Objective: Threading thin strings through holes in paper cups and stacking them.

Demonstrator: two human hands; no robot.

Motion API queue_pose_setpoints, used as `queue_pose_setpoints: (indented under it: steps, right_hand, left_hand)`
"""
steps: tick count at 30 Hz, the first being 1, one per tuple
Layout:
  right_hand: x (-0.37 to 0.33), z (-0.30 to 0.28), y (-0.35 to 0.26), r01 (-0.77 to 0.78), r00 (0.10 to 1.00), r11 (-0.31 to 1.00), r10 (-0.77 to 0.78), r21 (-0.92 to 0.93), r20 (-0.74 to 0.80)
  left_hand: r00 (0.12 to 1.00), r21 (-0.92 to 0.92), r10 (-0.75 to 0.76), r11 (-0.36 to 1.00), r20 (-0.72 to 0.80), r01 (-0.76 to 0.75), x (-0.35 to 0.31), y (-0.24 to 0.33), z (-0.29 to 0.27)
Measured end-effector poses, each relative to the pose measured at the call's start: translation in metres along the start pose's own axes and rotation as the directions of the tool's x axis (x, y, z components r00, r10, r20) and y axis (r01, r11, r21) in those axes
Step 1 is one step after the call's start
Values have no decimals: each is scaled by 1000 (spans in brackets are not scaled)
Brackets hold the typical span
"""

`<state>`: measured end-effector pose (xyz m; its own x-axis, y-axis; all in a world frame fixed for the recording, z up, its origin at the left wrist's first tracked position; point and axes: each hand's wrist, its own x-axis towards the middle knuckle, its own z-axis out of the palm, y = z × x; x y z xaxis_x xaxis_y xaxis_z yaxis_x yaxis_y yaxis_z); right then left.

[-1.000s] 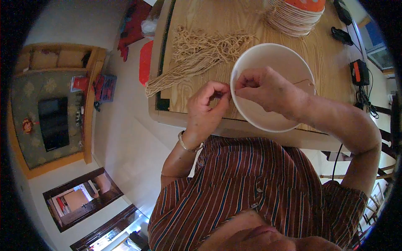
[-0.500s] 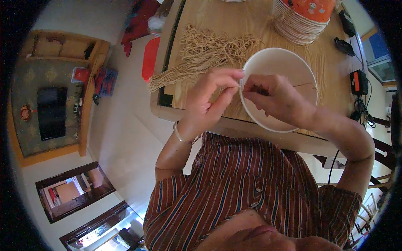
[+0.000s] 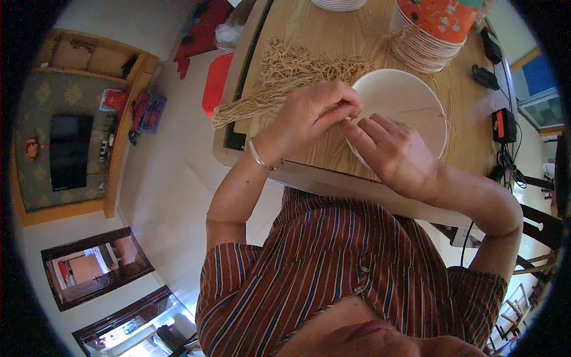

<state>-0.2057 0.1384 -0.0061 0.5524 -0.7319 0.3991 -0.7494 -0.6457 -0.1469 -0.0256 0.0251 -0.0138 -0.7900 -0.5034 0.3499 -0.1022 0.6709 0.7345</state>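
Note:
A white paper bucket (image 3: 410, 89) stands at the table's front edge, its open mouth toward me. From its right rim a thin tan cord (image 3: 418, 110) crosses the inside toward my hands. At the left rim my left hand (image 3: 318, 110) is closed, thumb and forefinger pinching a small pale bit that looks like the cord's end. My right hand (image 3: 395, 146) is closed over the front of the mouth, its fingertips meeting the left ones; its fingers hide most of what they grip. Beside the left hand lies a bundle of tan cords (image 3: 309, 65), straight near me and curly farther off.
Stacked orange-printed paper buckets (image 3: 434, 27) with cord tufts stand at the back right. A stack of white rims (image 3: 339, 5) shows at the far edge. Black adapters and cables (image 3: 504, 126) line the right side. A red stool (image 3: 217, 86) stands left of the table (image 3: 321, 27).
My left hand has tipped over to the right and closed in on the rim. My right hand has drawn back and turned, so both sets of fingertips now meet. The view has shifted slightly.

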Motion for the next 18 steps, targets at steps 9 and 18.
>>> queue_pose_setpoints:
  steps: [9,18]
  right_hand:
    - [4,3,-9,-68,992,971,91,-227,92]
    - [15,0,15,-247,905,966,256,-72,339]
  left_hand:
    - [980,58,180,981,81,-185,19,-2,-2]
    - [991,-11,132,991,3,-132,14,-3,7]
